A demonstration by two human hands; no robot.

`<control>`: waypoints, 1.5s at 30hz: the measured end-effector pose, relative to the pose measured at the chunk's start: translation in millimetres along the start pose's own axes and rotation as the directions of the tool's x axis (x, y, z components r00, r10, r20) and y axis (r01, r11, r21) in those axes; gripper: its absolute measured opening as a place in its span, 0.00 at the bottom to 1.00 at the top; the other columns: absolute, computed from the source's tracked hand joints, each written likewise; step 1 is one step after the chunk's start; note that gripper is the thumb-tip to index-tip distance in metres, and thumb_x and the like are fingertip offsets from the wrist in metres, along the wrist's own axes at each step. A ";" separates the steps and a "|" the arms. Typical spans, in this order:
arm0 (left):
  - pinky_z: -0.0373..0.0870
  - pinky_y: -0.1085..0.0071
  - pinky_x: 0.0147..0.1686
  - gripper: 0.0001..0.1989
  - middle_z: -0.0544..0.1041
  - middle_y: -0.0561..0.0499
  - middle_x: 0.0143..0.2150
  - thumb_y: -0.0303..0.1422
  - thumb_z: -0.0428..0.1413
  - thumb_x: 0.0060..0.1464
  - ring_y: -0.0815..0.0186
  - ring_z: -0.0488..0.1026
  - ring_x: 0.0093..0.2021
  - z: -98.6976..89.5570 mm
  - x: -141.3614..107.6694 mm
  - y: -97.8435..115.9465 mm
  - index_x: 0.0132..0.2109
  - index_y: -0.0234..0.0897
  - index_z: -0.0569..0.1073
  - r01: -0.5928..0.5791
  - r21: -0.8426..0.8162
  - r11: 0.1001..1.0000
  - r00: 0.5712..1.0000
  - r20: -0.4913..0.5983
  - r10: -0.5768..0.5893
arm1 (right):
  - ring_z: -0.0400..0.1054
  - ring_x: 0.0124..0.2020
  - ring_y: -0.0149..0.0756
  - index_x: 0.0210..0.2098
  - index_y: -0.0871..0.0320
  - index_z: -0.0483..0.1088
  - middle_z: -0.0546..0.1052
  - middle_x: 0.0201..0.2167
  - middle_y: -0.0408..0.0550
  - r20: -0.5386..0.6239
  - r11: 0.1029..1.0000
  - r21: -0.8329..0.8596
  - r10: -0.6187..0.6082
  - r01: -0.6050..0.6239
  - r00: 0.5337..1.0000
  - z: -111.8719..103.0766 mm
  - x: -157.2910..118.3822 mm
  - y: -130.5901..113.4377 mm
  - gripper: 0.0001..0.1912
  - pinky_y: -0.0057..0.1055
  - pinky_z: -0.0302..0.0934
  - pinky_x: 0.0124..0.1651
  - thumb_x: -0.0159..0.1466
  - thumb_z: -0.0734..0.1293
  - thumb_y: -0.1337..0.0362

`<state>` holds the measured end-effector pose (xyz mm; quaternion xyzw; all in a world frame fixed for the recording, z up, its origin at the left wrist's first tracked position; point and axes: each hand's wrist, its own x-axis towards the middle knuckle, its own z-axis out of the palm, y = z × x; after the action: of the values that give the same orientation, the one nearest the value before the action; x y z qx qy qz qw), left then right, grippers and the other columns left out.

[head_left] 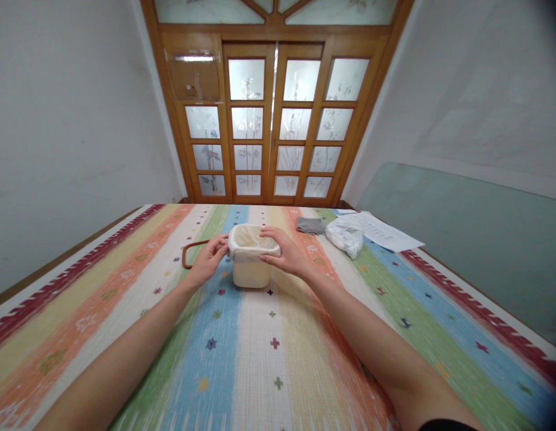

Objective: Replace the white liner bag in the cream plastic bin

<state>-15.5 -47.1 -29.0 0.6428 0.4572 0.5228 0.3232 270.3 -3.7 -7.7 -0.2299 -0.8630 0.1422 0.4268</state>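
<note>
Both forearms run up from the near edge of the striped cloth (260,359) and converge on a small cream bin (249,272) standing upright around the middle of the cloth, toward its far half.

Left to right:
- Brown loop handle (191,250), lying flat just left of the bin, behind the left hand. Can't tell if it's attached to the bin.
- Left hand (208,260): fingers curled, tips pinching the white bag liner (251,238) at the bin's left rim.
- Bin: mouth faces straight up, long axis vertical, liner folded out over the rim. It sits directly between the two hands.
- Right hand (284,251): fingers spread along the right and near rim, pressing the liner edge against the bin; thumb side toward the camera.
- Grey cloth (310,225), crumpled white plastic bag (347,238) and paper sheets (380,230) lie toward the far right corner, well apart from the bin.

Both hands are about equally close, each touching the rim from opposite sides. Wooden glazed doors (273,126) stand beyond the far edge.
</note>
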 end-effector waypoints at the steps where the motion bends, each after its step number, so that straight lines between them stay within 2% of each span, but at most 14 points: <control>1: 0.72 0.66 0.49 0.20 0.76 0.43 0.59 0.51 0.58 0.61 0.60 0.74 0.52 2.2 -0.2 -1.5 0.36 0.38 0.73 -0.029 -0.015 0.999 0.999 -0.014 0.029 | 0.64 0.67 0.54 0.61 0.53 0.70 0.72 0.63 0.59 0.001 1.000 0.003 -0.003 0.003 1.000 0.0 0.1 -0.2 0.30 0.58 0.56 0.71 0.64 0.74 0.47; 5: 0.72 0.67 0.49 0.14 0.76 0.44 0.56 0.45 0.58 0.64 0.63 0.74 0.49 15.5 -3.3 -7.1 0.41 0.38 0.75 -0.131 -0.075 0.989 0.989 -0.077 0.125 | 0.63 0.68 0.54 0.61 0.53 0.70 0.71 0.64 0.60 0.006 1.000 0.016 -0.016 0.016 1.000 1.8 -1.1 -1.0 0.31 0.58 0.56 0.71 0.63 0.75 0.47; 8: 0.72 0.68 0.46 0.10 0.76 0.46 0.51 0.40 0.58 0.64 0.63 0.74 0.47 24.8 -6.8 -11.6 0.48 0.40 0.73 -0.130 -0.073 0.989 0.983 -0.143 0.119 | 0.59 0.71 0.56 0.65 0.52 0.66 0.66 0.68 0.61 -0.006 1.000 0.025 0.005 -0.005 1.000 5.8 -3.6 -1.4 0.36 0.59 0.53 0.72 0.63 0.75 0.47; 12: 0.73 0.65 0.51 0.22 0.74 0.45 0.56 0.36 0.58 0.62 0.61 0.74 0.54 27.8 -7.7 -18.2 0.61 0.42 0.66 -0.101 -0.073 0.992 0.976 -0.200 0.085 | 0.54 0.74 0.57 0.69 0.50 0.61 0.60 0.72 0.61 -0.037 0.999 0.051 0.004 -0.002 0.999 12.0 -7.0 -0.6 0.42 0.60 0.49 0.74 0.62 0.76 0.44; 15: 0.68 0.57 0.63 0.32 0.68 0.41 0.67 0.38 0.58 0.62 0.56 0.67 0.67 22.4 -6.4 -21.8 0.70 0.43 0.60 -0.071 -0.040 0.997 0.988 -0.139 0.065 | 0.51 0.75 0.57 0.70 0.49 0.59 0.58 0.73 0.61 -0.049 0.997 0.081 -0.013 0.017 0.999 14.0 -8.4 1.1 0.45 0.61 0.48 0.74 0.61 0.76 0.42; 18: 0.53 0.51 0.74 0.36 0.55 0.42 0.77 0.40 0.59 0.62 0.52 0.52 0.77 16.8 -7.0 -22.5 0.73 0.44 0.59 -0.062 0.006 0.998 0.997 -0.051 0.062 | 0.49 0.76 0.58 0.72 0.50 0.56 0.56 0.74 0.61 -0.064 0.990 0.137 -0.032 0.041 0.997 13.7 -9.1 3.2 0.50 0.60 0.45 0.75 0.59 0.76 0.39; 20: 0.46 0.52 0.77 0.39 0.49 0.44 0.80 0.42 0.59 0.63 0.53 0.48 0.79 15.8 -8.4 -21.3 0.76 0.45 0.54 -0.072 -0.057 0.996 0.996 0.045 0.075 | 0.47 0.76 0.58 0.74 0.50 0.54 0.55 0.74 0.60 -0.070 0.984 0.174 -0.032 0.044 0.997 13.2 -9.4 4.6 0.54 0.59 0.42 0.77 0.58 0.76 0.38; 22: 0.46 0.53 0.77 0.43 0.47 0.44 0.81 0.42 0.59 0.63 0.54 0.49 0.79 16.4 -9.8 -19.3 0.78 0.47 0.48 -0.084 -0.139 0.987 0.988 0.117 0.101 | 0.45 0.77 0.59 0.75 0.51 0.52 0.54 0.75 0.60 -0.057 0.980 0.199 -0.013 0.024 0.998 12.8 -9.9 5.9 0.57 0.58 0.40 0.77 0.57 0.76 0.36; 26: 0.46 0.49 0.77 0.51 0.50 0.42 0.80 0.43 0.64 0.58 0.51 0.51 0.78 16.9 -10.9 -14.4 0.79 0.47 0.44 -0.060 -0.209 0.976 0.984 0.154 0.094 | 0.45 0.77 0.58 0.76 0.51 0.49 0.52 0.76 0.60 -0.007 0.962 0.266 0.063 -0.059 0.998 13.8 -11.9 8.8 0.61 0.58 0.40 0.77 0.55 0.76 0.35; 32: 0.40 0.50 0.78 0.65 0.41 0.44 0.82 0.45 0.71 0.49 0.46 0.41 0.80 11.5 -17.1 -1.8 0.79 0.48 0.37 0.029 -0.259 0.965 0.961 0.274 0.045 | 0.49 0.76 0.57 0.77 0.52 0.47 0.54 0.76 0.61 0.038 0.942 0.311 0.123 -0.129 0.992 16.3 -14.5 12.9 0.63 0.56 0.44 0.77 0.54 0.78 0.36; 35: 0.38 0.49 0.78 0.68 0.43 0.44 0.81 0.52 0.71 0.45 0.46 0.39 0.80 10.1 -21.2 5.1 0.79 0.48 0.35 0.038 -0.288 0.957 0.952 0.301 0.053 | 0.48 0.76 0.57 0.77 0.52 0.47 0.53 0.76 0.60 0.035 0.946 0.302 0.117 -0.122 0.993 16.3 -14.7 13.7 0.63 0.55 0.43 0.77 0.54 0.78 0.36; 38: 0.37 0.48 0.78 0.69 0.52 0.40 0.79 0.59 0.69 0.43 0.46 0.40 0.80 12.8 -23.9 11.5 0.80 0.45 0.39 0.022 -0.273 0.962 0.954 0.295 0.062 | 0.47 0.77 0.56 0.77 0.52 0.47 0.53 0.76 0.60 0.031 0.951 0.289 0.108 -0.112 0.994 16.0 -14.8 13.4 0.63 0.55 0.42 0.77 0.55 0.78 0.37; 41: 0.38 0.45 0.77 0.70 0.59 0.38 0.76 0.55 0.72 0.42 0.45 0.45 0.79 21.0 -26.1 18.1 0.79 0.43 0.41 -0.001 -0.212 0.977 0.965 0.256 0.057 | 0.47 0.77 0.56 0.77 0.52 0.46 0.52 0.76 0.61 0.032 0.957 0.268 0.108 -0.112 0.994 16.2 -14.4 11.9 0.64 0.55 0.43 0.77 0.54 0.77 0.35; 45: 0.40 0.43 0.77 0.69 0.63 0.36 0.74 0.45 0.75 0.43 0.45 0.51 0.78 34.9 -29.8 24.4 0.79 0.41 0.40 -0.043 -0.156 0.987 0.987 0.145 0.066 | 0.48 0.76 0.57 0.77 0.53 0.46 0.53 0.76 0.62 0.023 0.963 0.249 0.103 -0.105 0.994 17.8 -13.4 8.1 0.65 0.56 0.43 0.77 0.54 0.77 0.34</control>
<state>23.3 -81.5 -26.9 0.6659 0.3726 0.5153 0.3902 265.4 -4.5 -30.8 -0.2186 -0.8272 0.2728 0.4399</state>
